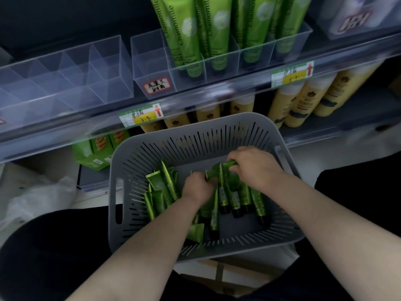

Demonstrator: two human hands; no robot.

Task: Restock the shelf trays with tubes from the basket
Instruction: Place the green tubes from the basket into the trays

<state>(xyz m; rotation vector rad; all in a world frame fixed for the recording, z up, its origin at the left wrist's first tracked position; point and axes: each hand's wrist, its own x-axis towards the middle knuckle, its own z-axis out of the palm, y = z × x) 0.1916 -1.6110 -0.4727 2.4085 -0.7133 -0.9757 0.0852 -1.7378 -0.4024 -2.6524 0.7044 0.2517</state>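
Bare forearms [152,235] run in from the near edge, over dark-clad knees, down into the basket [195,146]. At their ends the fingers are curled tight. The right hand [253,166] clamps the crimped end of one green tube [230,164], and the left hand [196,187] closes on the tops of a few tubes [220,177] beside it — how many I cannot tell. Around them more tubes lie heaped on the basket floor, caps mostly toward the person. Above, the shelf [217,95] carries clear trays: the left tray [65,83] bare, the right tray [256,61] stocked with upright tubes save its leftmost slot [149,61]. This looks like the gathering step — next, lift the bunch clear, then stand each tube in an open slot without toppling its neighbours.
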